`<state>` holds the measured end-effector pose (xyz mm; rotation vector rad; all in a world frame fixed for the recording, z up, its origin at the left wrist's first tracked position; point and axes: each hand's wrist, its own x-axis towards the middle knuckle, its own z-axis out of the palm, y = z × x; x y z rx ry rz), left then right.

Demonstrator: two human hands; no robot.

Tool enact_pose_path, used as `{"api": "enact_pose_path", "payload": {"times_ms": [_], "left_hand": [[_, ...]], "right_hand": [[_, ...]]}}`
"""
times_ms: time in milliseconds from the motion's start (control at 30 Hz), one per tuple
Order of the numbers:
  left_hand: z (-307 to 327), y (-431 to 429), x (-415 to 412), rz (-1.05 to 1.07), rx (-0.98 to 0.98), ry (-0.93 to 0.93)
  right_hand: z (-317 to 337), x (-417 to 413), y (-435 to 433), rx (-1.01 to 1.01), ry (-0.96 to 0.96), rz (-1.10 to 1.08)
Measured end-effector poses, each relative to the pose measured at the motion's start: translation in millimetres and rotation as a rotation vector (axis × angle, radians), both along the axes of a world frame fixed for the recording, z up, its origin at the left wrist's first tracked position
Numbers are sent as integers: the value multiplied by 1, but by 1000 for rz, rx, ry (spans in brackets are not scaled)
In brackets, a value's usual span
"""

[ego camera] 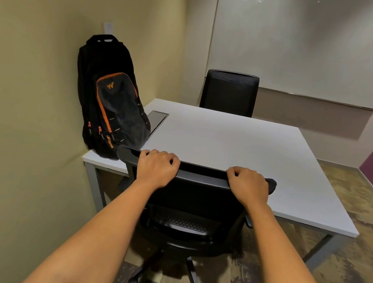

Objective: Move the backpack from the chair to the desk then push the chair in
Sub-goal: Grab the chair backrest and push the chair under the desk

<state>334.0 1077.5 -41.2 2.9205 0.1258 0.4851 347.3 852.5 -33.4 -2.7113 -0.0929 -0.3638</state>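
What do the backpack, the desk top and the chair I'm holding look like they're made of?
Backpack: soft woven fabric, black with orange trim; it creases and slumps.
Desk top: smooth matte white board, probably laminate, on grey legs that look metal.
Chair: black, seemingly plastic frame; perforated mesh back.

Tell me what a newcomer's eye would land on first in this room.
First, the two hands, left hand and right hand, gripping the top edge of the black office chair in the foreground. Next, the black and orange backpack standing upright on the white desk's left corner, leaning against the wall. A second black chair sits at the desk's far side.
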Motion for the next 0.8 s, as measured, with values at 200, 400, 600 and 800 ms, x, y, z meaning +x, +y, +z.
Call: {"api": "enact_pose_path", "payload": {"times_ms": [200, 400, 600, 800], "left_hand": [[-1, 1, 29, 11, -24, -22], [0, 5, 50, 27, -29, -35], [0, 6, 53, 39, -16, -48], [0, 5, 49, 32, -23, -53]], "right_hand": [[-2, 35, 2, 6, -20, 2], [-1, 59, 6, -18, -46, 19], [-3, 65, 6, -27, -63, 40], [-2, 62, 6, -44, -50, 55]]}}
